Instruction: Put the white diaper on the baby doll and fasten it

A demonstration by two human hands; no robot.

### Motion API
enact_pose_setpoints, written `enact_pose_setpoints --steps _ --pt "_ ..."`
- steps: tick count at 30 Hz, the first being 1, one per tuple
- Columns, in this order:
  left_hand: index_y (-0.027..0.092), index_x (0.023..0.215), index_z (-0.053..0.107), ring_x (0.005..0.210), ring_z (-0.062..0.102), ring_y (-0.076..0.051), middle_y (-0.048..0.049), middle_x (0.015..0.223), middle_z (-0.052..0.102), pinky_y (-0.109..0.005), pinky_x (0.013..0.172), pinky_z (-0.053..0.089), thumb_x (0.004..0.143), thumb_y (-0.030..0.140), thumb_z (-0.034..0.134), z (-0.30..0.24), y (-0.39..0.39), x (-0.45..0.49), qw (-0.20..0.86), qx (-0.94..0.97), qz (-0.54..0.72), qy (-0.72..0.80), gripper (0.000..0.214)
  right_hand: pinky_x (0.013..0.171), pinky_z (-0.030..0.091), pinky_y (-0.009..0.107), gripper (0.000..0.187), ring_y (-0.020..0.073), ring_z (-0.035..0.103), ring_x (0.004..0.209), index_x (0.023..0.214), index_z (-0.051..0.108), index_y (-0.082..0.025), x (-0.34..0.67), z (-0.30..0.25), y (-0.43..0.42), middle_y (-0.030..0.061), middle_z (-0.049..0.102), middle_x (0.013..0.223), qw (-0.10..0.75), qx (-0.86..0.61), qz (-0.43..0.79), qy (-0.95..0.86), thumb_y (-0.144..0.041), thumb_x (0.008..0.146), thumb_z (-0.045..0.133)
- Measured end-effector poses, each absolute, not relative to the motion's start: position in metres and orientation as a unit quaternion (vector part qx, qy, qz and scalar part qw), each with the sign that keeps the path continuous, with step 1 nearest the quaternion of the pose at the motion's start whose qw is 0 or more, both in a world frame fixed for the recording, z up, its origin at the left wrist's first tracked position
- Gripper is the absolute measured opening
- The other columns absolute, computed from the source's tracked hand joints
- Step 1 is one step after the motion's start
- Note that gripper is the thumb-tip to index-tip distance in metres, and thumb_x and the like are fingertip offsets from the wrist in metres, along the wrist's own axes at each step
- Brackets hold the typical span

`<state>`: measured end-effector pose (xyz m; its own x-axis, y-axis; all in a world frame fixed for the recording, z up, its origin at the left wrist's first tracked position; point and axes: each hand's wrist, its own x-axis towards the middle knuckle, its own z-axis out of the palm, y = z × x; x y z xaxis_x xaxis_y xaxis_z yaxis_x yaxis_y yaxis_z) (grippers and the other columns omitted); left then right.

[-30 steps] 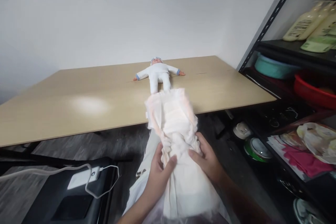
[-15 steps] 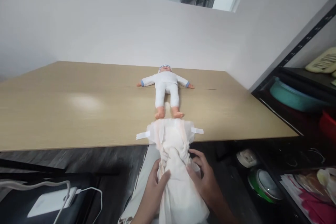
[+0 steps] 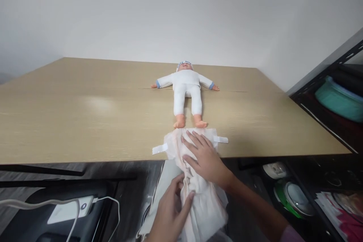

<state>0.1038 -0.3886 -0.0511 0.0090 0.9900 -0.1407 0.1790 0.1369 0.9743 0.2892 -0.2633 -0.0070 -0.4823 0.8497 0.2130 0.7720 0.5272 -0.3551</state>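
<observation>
An unfolded white diaper lies over the front edge of the table, its back part on the tabletop with a tape tab out to each side and the rest hanging toward me. My left hand grips the diaper's left side, thumb on top and fingers curled at the edge. Flat on the upper part of the diaper rests my right hand, its fingers spread. Just beyond the diaper a baby doll in white clothes with blue cuffs lies on its back, arms stretched out, feet toward me.
The wooden table reaches back to a white wall. At lower left a white power bank with cables sits on a black seat. To the right, a dark shelf holds a teal basin; a green-rimmed container stands below.
My right hand has left the diaper's right side and moved up and forward onto its upper part, fingers now spread. My left hand stays at the left side. The view has tilted down.
</observation>
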Motion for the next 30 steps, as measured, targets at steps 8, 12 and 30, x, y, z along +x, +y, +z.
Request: enact_pose_setpoints --steps 8,12,30 --pt "0.025 0.143 0.063 0.113 0.077 -0.027 -0.011 0.124 0.078 -0.043 0.102 0.062 0.102 0.021 0.074 -0.035 -0.26 0.029 0.045 0.741 0.484 0.463 0.043 0.141 0.031 0.062 0.06 0.0317 0.033 0.172 0.173 0.049 -0.029 0.292 -0.009 -0.245 0.0079 0.038 0.185 0.173 -0.451 0.107 -0.869 -0.042 0.115 0.056" --pt "0.021 0.159 0.054 0.139 0.066 -0.035 -0.022 0.156 0.065 -0.054 0.114 0.055 0.107 0.012 0.059 0.008 -0.161 0.034 -0.107 0.839 0.339 0.413 0.053 0.14 0.033 0.063 0.061 0.0333 0.037 0.17 0.173 0.05 -0.028 0.291 -0.009 -0.24 0.0093 0.043 0.183 0.183 -0.45 0.11 -0.867 -0.042 0.114 0.058" --pt "0.027 0.122 0.077 0.125 0.064 -0.035 -0.0116 0.133 0.079 -0.046 0.107 0.046 0.098 0.023 0.067 0.045 -0.028 0.12 0.04 0.988 0.126 0.08 0.026 0.14 0.033 0.062 0.069 0.0324 0.036 0.171 0.177 0.042 -0.031 0.298 -0.008 -0.23 0.0082 0.039 0.185 0.156 -0.436 0.156 -0.872 -0.049 0.114 0.061"
